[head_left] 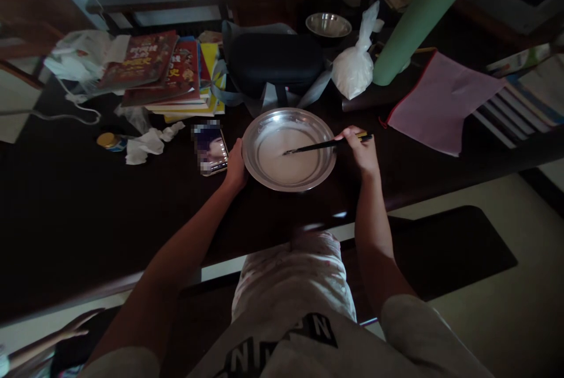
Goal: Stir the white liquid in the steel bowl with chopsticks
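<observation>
A shiny metal bowl [324, 175] rests on the dark table before me, with a cloudy whitish liquid [288, 166] in its bottom. My left hand [237, 167] grips the bowl's left rim, fingers partly hidden behind it. Closed around dark chopsticks [315, 146] is my right hand [362, 150], at the bowl's right side. The chopstick tips dip into the liquid near the middle. Close to my left hand, a phone [212, 149] with a lit screen lies on the table.
Left are crumpled tissues [147, 144], a small jar [111, 142] and stacked books [163, 72]. Behind the bowl sit a black case [275, 60], a second metal bowl [328, 24] and a bag of white powder [353, 69]. A green bottle [423, 19] and pink mesh pouch [445, 99] are right. Another person's hand [81, 324] shows lower left.
</observation>
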Demonstrator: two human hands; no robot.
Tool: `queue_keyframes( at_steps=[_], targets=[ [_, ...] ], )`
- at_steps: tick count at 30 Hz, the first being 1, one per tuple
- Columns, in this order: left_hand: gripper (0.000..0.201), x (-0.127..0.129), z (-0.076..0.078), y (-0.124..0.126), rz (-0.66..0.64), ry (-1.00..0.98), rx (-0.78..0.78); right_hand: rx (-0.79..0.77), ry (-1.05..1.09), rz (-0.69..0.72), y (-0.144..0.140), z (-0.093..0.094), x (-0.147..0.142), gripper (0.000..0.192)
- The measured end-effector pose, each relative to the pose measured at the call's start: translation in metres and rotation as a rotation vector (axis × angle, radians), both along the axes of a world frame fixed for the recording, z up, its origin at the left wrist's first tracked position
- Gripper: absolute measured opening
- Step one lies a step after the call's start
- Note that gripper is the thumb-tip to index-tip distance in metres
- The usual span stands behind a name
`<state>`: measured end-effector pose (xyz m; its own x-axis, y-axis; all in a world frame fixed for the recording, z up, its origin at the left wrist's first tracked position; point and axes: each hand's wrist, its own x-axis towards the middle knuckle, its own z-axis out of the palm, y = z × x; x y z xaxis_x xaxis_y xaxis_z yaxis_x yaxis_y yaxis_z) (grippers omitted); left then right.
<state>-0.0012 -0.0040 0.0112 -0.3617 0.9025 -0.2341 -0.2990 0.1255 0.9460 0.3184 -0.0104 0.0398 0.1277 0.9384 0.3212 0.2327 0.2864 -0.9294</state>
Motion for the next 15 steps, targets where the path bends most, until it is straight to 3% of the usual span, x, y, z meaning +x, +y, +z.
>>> queue_keyframes(
  at_steps=[3, 9, 13, 15],
  targets=[
    [0.035, 0.0012, 0.0031, -0.001, 0.025, 0.033, -0.026, -0.004, 0.039, -0.073, -0.0002, -0.0003, 0.0035, 0.055],
    [0.035, 0.0043, 0.0058, -0.0016, 0.007, 0.045, -0.021, -0.022, 0.021, 0.079, -0.0007, 0.0008, -0.0026, 0.053],
    [0.031, 0.0032, 0.0026, -0.0007, 0.015, 0.002, -0.038, 0.027, 0.06, -0.07, -0.0003, -0.0009, 0.0023, 0.052],
    [0.031, 0.0023, 0.0013, -0.0003, 0.025, 0.002, -0.033, 0.018, 0.061, -0.065, -0.0007, -0.0017, 0.0044, 0.051]
  ],
)
